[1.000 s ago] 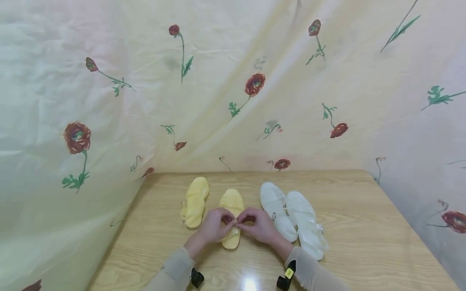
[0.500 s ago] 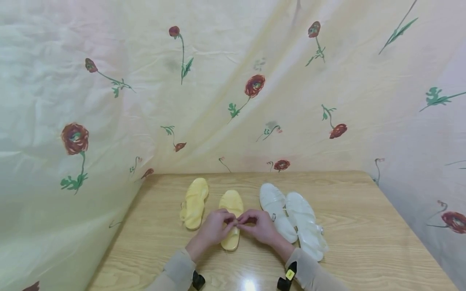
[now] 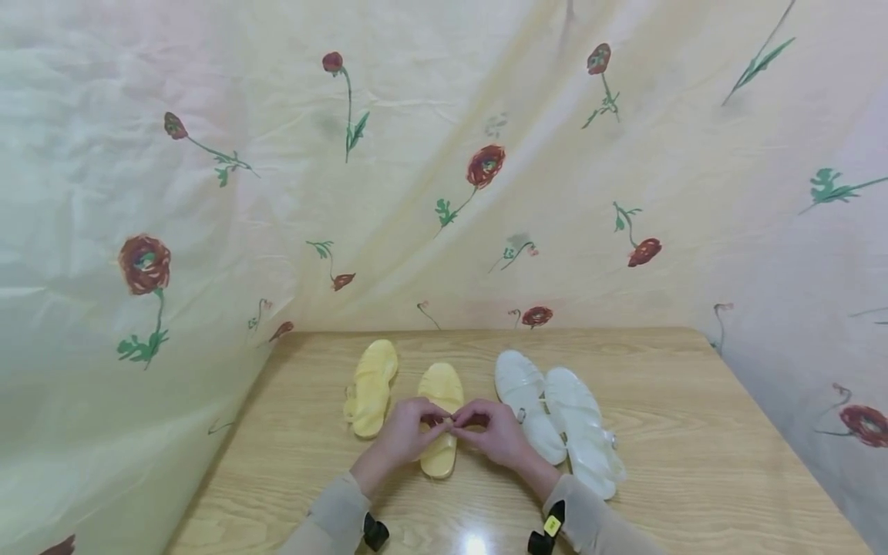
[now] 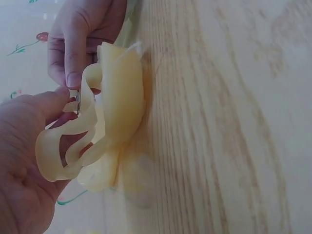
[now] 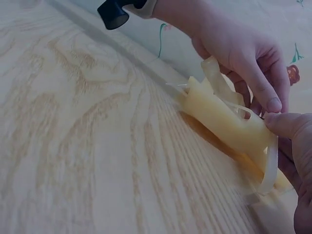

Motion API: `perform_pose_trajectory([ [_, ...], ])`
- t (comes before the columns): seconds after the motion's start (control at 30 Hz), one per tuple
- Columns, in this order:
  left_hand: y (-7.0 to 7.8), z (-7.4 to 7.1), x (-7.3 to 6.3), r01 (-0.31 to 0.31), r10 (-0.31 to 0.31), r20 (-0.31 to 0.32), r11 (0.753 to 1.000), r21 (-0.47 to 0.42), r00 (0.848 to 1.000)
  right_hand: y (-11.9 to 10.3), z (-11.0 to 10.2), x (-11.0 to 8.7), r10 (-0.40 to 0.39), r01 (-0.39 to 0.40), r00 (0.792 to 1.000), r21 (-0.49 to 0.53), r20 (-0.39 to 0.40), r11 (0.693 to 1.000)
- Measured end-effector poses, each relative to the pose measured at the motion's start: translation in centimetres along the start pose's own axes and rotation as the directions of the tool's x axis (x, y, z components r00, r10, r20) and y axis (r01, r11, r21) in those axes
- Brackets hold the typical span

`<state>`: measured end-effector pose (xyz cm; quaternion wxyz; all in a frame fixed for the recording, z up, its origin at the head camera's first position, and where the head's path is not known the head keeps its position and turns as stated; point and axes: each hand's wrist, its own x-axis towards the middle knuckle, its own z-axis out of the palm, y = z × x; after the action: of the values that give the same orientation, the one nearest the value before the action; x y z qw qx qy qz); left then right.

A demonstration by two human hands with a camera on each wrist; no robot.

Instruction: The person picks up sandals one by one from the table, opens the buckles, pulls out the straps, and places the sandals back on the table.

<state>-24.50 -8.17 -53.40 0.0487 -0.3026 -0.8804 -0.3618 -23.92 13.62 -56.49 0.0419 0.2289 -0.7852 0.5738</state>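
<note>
A yellow jelly sandal (image 3: 440, 459) lies sole down on the table, between my two hands. My left hand (image 3: 405, 432) pinches its ankle strap from the left, thumb against forefinger. From the other side my right hand (image 3: 496, 433) pinches the strap too, and the fingertips of both hands meet over the sandal. In the left wrist view a small metal buckle (image 4: 78, 100) shows between the fingertips, beside the looping yellow strap (image 4: 51, 153). The right wrist view shows the sole's side (image 5: 219, 117) and a pale strap end (image 5: 271, 168) hanging under my right fingers.
Left of my hands lies the other yellow sandal (image 3: 375, 385). Two clear white sandals, one nearer (image 3: 527, 401) and one farther right (image 3: 583, 432), lie beside my right hand. A flowered cloth (image 3: 416, 193) hangs behind the wooden table (image 3: 694, 432).
</note>
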Motion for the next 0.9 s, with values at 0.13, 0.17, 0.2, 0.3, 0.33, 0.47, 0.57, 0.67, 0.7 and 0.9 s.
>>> perform_pose_trajectory([
  [0.13, 0.03, -0.08, -0.03, -0.015, 0.014, 0.022, 0.999, 0.039, 1.0, 0.29, 0.18, 0.03, 0.004, -0.004, 1.0, -0.013, 0.003, 1.0],
  [0.17, -0.01, -0.05, -0.05, -0.021, 0.02, 0.021, 0.999, 0.044, 1.0, 0.34, 0.21, 0.04, 0.001, -0.001, 1.0, -0.017, 0.002, 1.0],
  [0.2, -0.09, 0.0, -0.08, -0.024, 0.023, 0.016, 0.999, 0.042, 1.0, 0.38, 0.22, 0.04, -0.003, 0.003, 1.0, -0.023, 0.001, 1.0],
  [0.3, -0.3, 0.15, -0.22, -0.024, 0.024, -0.011, 0.999, 0.025, 1.0, 0.4, 0.23, 0.03, -0.018, 0.018, 1.0, -0.035, -0.001, 0.999],
  [0.33, -0.38, 0.19, -0.27, -0.023, 0.023, -0.02, 1.0, 0.017, 1.0, 0.38, 0.22, 0.01, -0.023, 0.023, 1.0, -0.035, -0.002, 0.999],
  [0.47, -0.35, 0.16, -0.38, -0.02, 0.019, -0.036, 0.999, -0.026, 0.999, 0.3, 0.18, -0.09, -0.037, 0.037, 0.999, -0.027, -0.007, 0.999],
  [0.57, -0.15, -0.01, -0.22, -0.002, 0.001, -0.025, 0.998, -0.06, 1.0, 0.38, 0.19, -0.16, -0.042, 0.042, 0.999, -0.015, -0.007, 0.999],
  [0.67, -0.13, -0.09, -0.01, 0.013, -0.013, -0.011, 0.998, -0.058, 1.0, 0.46, 0.2, -0.18, -0.026, 0.026, 1.0, -0.008, 0.003, 1.0],
  [0.7, -0.15, -0.1, 0.04, 0.019, -0.019, -0.008, 0.999, -0.05, 1.0, 0.46, 0.19, -0.18, -0.014, 0.014, 1.0, -0.009, 0.004, 1.0],
  [0.9, -0.46, 0.0, -0.11, 0.033, -0.033, 0.001, 0.999, -0.035, 0.999, 0.16, 0.28, -0.2, 0.035, -0.038, 0.999, -0.141, -0.024, 0.989],
])
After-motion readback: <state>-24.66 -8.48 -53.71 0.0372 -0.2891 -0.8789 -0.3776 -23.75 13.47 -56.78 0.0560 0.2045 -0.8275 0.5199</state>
